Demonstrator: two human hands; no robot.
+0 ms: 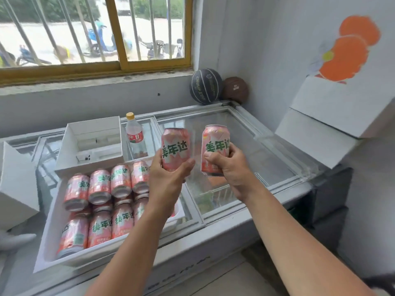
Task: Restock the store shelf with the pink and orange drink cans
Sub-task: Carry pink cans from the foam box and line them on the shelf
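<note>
Status: left hand (168, 178) grips a pink and orange aluminium drink can (175, 146) with green lettering by its lower half, fingers curled round it. Right hand (226, 167) grips a second pink and orange can (215, 142) the same way, thumb across the front. Both cans roughly upright, just beside each other, not touching, held above the glass-lidded white chest freezer (267, 150). More pink cans (100, 186) packed in rows in a shallow white cardboard tray (51, 238), near left on the freezer. Clear plastic bottle with yellow cap (134, 133) stands beyond the tray, beside an open white box (92, 142). Dark basketball (206, 86) and brown basketball (235, 89) in the far corner
</note>
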